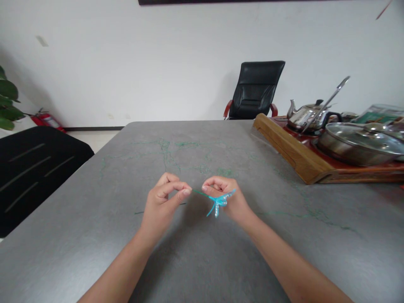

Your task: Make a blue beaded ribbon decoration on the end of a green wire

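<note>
Between my hands is a small blue beaded ornament (217,201), with thin light-blue strands and pearly beads, on a thin green stem (199,192). My left hand (162,200) pinches the stem's free end between thumb and forefinger. At the other end, my right hand (229,191) is closed with thumb and fingertips by the base of the ornament, which hangs in front of its palm. The stem runs nearly level between the two hands, above the grey table (195,261). A thin dark stick or wire (139,212) lies on the table, partly hidden behind my left hand.
Greenish vein-like lines (186,144) mark the tabletop. At the right, a wooden tray (284,147) carries a metal kettle (306,115) and a lidded pan (356,145). A black office chair (257,90) stands behind the table, another dark seat (38,164) at the left.
</note>
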Demonstrator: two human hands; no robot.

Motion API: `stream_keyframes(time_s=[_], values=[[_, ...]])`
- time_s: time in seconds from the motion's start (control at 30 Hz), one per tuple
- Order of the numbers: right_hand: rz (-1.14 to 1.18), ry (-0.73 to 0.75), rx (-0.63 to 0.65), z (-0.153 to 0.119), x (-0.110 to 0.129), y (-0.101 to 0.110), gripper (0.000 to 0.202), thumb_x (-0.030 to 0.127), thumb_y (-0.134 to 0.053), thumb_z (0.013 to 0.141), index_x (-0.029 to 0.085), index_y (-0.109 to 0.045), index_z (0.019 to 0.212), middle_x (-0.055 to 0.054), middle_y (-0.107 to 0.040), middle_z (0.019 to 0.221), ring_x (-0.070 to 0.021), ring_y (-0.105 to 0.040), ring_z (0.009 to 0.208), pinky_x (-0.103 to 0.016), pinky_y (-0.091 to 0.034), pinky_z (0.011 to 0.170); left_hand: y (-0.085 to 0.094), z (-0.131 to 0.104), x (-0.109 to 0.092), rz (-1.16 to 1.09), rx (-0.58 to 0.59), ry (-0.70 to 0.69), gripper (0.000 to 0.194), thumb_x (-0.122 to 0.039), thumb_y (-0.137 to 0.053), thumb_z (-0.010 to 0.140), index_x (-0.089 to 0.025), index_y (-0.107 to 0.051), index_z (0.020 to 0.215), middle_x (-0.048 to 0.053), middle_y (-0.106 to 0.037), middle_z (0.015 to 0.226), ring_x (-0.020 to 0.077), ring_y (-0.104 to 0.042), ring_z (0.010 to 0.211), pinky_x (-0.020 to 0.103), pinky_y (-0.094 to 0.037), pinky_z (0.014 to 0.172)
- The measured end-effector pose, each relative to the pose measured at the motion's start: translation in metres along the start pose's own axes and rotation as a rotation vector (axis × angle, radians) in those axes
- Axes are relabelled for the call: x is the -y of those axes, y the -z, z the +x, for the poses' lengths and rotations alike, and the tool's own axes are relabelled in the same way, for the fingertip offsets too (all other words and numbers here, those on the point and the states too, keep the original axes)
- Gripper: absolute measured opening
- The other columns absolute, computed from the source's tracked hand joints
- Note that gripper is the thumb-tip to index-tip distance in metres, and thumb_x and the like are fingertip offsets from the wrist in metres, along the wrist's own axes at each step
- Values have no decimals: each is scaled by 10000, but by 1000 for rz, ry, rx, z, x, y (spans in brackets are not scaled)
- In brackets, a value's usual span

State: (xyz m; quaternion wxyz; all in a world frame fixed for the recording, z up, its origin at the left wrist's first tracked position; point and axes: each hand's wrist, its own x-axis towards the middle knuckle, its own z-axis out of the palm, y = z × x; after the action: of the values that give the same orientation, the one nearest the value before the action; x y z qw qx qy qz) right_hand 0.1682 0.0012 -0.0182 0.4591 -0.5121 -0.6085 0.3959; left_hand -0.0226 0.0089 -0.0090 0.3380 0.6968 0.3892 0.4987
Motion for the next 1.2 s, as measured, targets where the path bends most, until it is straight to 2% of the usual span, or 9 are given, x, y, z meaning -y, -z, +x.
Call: stream_keyframes(time_s=[0.13, 0.33, 0.47, 0.6, 0.7, 0.8, 0.97, 1.07, 1.2], values=[[0, 27, 55, -9, 1, -18, 162, 261, -596, 798, 170, -602, 664, 39, -487, 578, -102, -423, 559, -225, -316, 528, -1, -1, 6, 20, -108, 33, 74, -256, -666, 842, -245, -731, 809, 5, -549, 799, 162, -531, 793, 306, -410, 745], [-7, -34, 86, -23, 9, -35, 118, 219, -605, 791, 172, -638, 688, 81, -314, 500, -84, -313, 486, -230, -235, 485, -1, -1, 4, 128, -158, 50, 76, -255, -664, 842, -229, -711, 789, -6, -573, 801, 154, -545, 790, 303, -417, 760], [60, -18, 106, -33, 21, -39, 150, 214, -586, 819, 168, -643, 688, 87, -304, 491, -77, -293, 475, -227, -225, 475, -1, -1, -1, 226, -182, 43, 93, -257, -645, 850, -212, -704, 794, -2, -564, 794, 161, -547, 786, 308, -419, 747], [54, 35, 76, -38, 31, -38, 170, 185, -582, 833, 169, -642, 674, 77, -378, 500, -74, -333, 481, -218, -256, 483, -2, -2, -4, 364, -202, -36, 94, -251, -628, 859, -214, -697, 806, 1, -547, 792, 169, -544, 786, 311, -422, 725], [-59, 150, 60, -39, 36, -34, 171, 157, -572, 848, 179, -659, 703, 58, -491, 543, -81, -419, 516, -214, -313, 531, -3, -4, -3, 503, -208, -175, 72, -217, -626, 858, -215, -688, 821, 8, -535, 784, 182, -526, 793, 320, -416, 714], [-190, 269, 25, -40, 42, -24, 176, 157, -552, 876, 192, -674, 754, 38, -577, 604, -91, -483, 549, -222, -356, 578, -5, -4, -3, 615, -175, -329, 86, -153, -616, 856, -199, -685, 833, 25, -537, 777, 191, -496, 787, 321, -402, 693], [-313, 329, -105, -35, 51, -5, 186, 204, -542, 899, 211, -681, 774, 39, -575, 579, -94, -458, 497, -233, -359, 556, -8, -4, -6, 656, -47, -485, 129, -114, -579, 878, -197, -677, 859, 44, -535, 793, 194, -486, 789, 323, -409, 688], [-332, 321, -152, -30, 51, 5, 181, 213, -553, 890, 206, -677, 758, 45, -528, 550, -93, -433, 487, -234, -339, 534, -8, -4, -8, 605, 59, -506, 161, -72, -564, 874, -189, -674, 875, 46, -532, 801, 191, -490, 806, 320, -413, 707], [-308, 271, -201, -20, 44, 16, 157, 233, -584, 866, 198, -685, 751, 65, -402, 508, -86, -366, 478, -238, -289, 505, -7, -4, -10, 473, 166, -436, 179, -69, -557, 879, -199, -680, 889, 41, -535, 812, 184, -496, 821, 307, -414, 717]])
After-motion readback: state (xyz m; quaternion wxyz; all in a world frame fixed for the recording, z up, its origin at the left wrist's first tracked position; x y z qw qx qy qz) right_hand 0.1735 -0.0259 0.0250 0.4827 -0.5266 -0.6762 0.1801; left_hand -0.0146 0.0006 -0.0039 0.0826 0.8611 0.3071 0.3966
